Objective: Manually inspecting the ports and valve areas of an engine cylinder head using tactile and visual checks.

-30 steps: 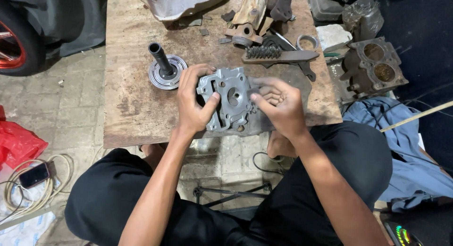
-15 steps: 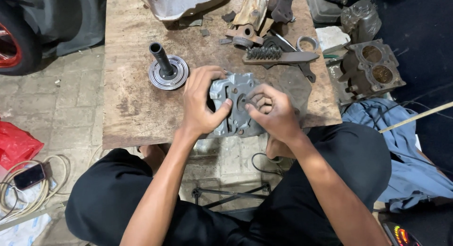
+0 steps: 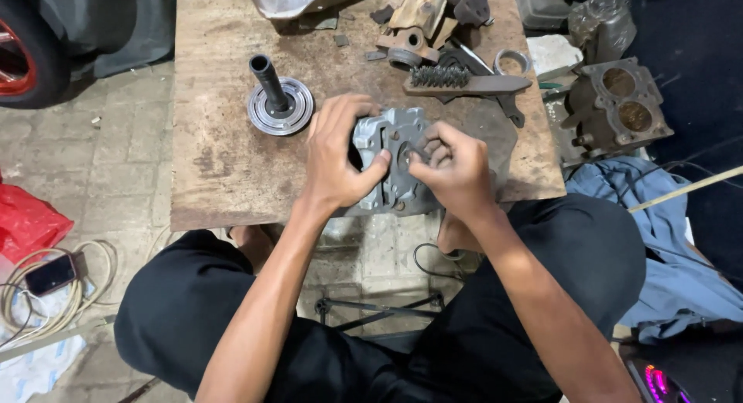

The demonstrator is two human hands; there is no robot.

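Observation:
A grey cast-metal engine part [image 3: 391,140] with several holes rests near the front edge of a worn wooden table [image 3: 224,163]. My left hand [image 3: 340,159] grips its left side, thumb laid across its face. At the part's central hole my right hand [image 3: 457,171] has its fingertips pinched together; whether a small piece sits between them I cannot tell. I sit with knees in black trousers on either side below the table.
On the table stand a round flanged disc with an upright shaft [image 3: 279,101], a wire brush [image 3: 464,82] and several rusty parts behind. A two-bore engine block [image 3: 619,105] lies right, blue cloth [image 3: 673,240] beneath it, cables and a phone [image 3: 50,275] left.
My left hand has shifted up and closed more firmly over the part's left side. My right hand's fingers have curled in to a pinch at the central hole.

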